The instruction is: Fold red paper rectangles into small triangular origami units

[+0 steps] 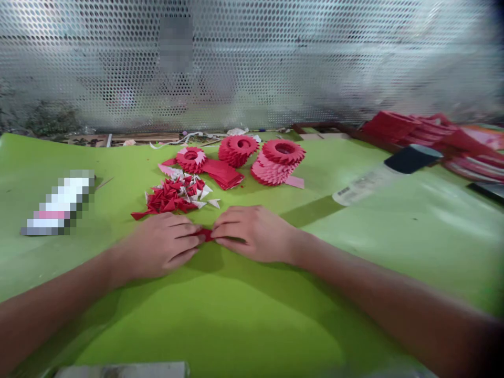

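Observation:
My left hand [159,245] and my right hand [252,231] meet at the middle of the green table [220,315], fingertips pressed together on a small red paper piece [205,234]. Most of that piece is hidden under the fingers. Just beyond my left hand lies a pile of folded red and white paper triangles [175,195]. Farther back stand three ring-shaped stacks built of such pieces: a small red one [191,159], a red one [237,149] and a red-and-pink one [279,161]. A stack of flat red paper sheets [222,173] lies between them.
A clear bottle with a dark cap [386,176] lies on its side at the right. Stacks of red paper [433,136] fill the far right. A blurred white packet [59,205] lies at the left. A perforated metal screen [252,63] closes the back.

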`<state>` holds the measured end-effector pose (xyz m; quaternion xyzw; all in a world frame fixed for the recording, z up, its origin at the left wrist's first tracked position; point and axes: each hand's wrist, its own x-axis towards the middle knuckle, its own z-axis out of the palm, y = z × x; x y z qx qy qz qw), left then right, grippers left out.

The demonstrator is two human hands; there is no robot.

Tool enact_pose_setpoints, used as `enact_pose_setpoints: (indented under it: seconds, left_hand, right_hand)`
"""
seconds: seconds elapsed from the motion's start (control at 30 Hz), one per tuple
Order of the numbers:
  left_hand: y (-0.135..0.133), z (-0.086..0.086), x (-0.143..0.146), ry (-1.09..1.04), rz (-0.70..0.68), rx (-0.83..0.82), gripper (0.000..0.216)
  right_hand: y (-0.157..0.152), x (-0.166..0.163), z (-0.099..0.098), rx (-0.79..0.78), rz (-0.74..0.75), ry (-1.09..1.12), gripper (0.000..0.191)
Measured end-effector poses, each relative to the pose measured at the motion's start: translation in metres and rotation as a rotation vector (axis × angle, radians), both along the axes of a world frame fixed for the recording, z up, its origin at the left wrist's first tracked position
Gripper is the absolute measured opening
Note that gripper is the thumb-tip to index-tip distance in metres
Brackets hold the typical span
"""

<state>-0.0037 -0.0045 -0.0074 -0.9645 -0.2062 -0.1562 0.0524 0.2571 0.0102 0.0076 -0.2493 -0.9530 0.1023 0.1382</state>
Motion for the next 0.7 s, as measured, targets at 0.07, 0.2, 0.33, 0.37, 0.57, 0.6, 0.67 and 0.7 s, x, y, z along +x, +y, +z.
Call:
enact_pose_setpoints:
  seconds: [0.07,0.2,0.33,0.37,0.57,0.6,0.67,0.7]
  left_hand:
    - [0.000,0.000,-0.001,0.005,-0.009,-0.015,0.026]
    - [0.001,0.003,0.000,0.011,-0.027,-0.022,0.029]
    - [0.002,0.005,0.000,0.036,-0.049,-0.025,0.032]
    - [0.002,0.006,0.000,0.041,-0.049,-0.027,0.033]
    - [-0.001,0.006,0.001,0.007,-0.023,-0.058,0.031]
    - [-0.002,0.006,0.002,0.000,-0.017,-0.056,0.032]
    - [-0.003,0.007,0.003,-0.004,0.000,-0.049,0.034]
    - [-0.003,0.007,0.003,-0.001,0.006,-0.046,0.036]
  right_hand:
    - [0.002,0.000,0.001,-0.069,-0.014,0.024,0.019]
    - [0.005,-0.002,0.000,-0.219,-0.135,0.087,0.018]
    - [0.006,-0.008,-0.001,-0.327,-0.299,0.124,0.017]
    - [0.006,-0.009,-0.001,-0.342,-0.329,0.124,0.017]
    - [0.006,-0.014,0.000,-0.389,-0.401,0.133,0.016]
    - [0.006,-0.014,0.000,-0.393,-0.402,0.134,0.016]
    - [0.006,-0.014,0.000,-0.404,-0.405,0.132,0.015]
    - [0.006,-0.014,0.000,-0.410,-0.407,0.131,0.015]
